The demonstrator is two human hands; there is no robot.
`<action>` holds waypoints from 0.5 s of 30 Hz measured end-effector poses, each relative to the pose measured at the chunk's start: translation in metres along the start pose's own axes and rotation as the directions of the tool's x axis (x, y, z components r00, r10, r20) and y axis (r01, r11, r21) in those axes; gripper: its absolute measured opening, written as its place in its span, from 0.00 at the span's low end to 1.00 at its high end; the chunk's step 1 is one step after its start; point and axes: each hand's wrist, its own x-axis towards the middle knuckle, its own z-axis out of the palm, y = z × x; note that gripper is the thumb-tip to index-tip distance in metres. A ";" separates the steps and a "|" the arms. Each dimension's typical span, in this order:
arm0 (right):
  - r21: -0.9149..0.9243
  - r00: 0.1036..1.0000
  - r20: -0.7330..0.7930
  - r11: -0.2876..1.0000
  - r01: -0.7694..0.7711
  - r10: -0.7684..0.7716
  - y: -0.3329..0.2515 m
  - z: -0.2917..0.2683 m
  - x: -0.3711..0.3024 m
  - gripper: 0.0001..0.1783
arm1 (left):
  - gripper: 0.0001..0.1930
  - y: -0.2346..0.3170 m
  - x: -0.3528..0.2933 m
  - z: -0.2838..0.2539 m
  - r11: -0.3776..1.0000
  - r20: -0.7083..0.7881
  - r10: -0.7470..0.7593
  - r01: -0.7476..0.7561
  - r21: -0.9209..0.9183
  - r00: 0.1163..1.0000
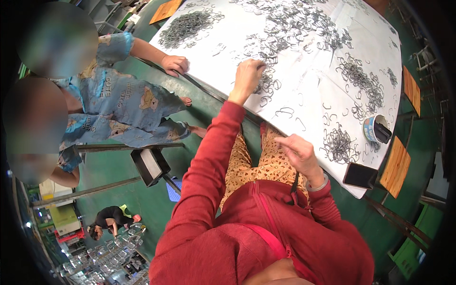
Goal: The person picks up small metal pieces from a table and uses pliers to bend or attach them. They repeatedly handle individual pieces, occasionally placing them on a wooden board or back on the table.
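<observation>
A white-covered table [304, 80] carries many small, dark, curved hook-like pieces. My left hand [247, 78] reaches over the table's near edge, with its fingers drawn together beside a small heap of hooks [267, 90]. Whatever lies between those fingertips is too small to make out. Just off the near edge, above my lap, is my right hand [300, 154] with fingers curled and thumb and forefinger close together. I cannot make out anything held there. A few loose hooks [285, 112] lie on the cover between my hands.
Larger hook piles [304, 23] spread across the far side, with another heap [339, 145] at right. A tub [375, 128] holding a black object and a dark flat phone-like device [361, 175] sit at the right corner. Another person's hand [175, 65] rests on the left edge.
</observation>
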 end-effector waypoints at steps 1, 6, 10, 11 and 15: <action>-0.019 0.999 -0.041 1.000 -0.020 0.019 -0.001 -0.008 0.005 0.17 | 0.06 -0.007 0.011 0.008 0.997 0.056 0.024 -0.028 0.075 0.998; -0.138 0.968 -0.240 0.985 -0.108 0.072 -0.001 -0.048 0.028 0.14 | 0.03 -0.011 0.024 0.031 0.919 0.318 0.080 -0.194 0.343 0.945; -0.204 0.968 -0.217 0.963 -0.174 0.128 0.018 -0.070 0.056 0.12 | 0.05 -0.011 0.017 0.029 0.928 0.340 0.121 -0.227 0.295 0.933; -0.188 0.957 -0.248 0.961 -0.201 0.151 0.032 -0.072 0.066 0.11 | 0.06 -0.011 0.017 0.025 0.948 0.278 0.133 -0.204 0.243 0.951; -0.297 0.917 -0.357 0.910 -0.290 0.176 0.119 -0.083 0.137 0.13 | 0.05 -0.001 0.007 -0.016 1.000 0.002 -0.006 0.006 0.010 1.000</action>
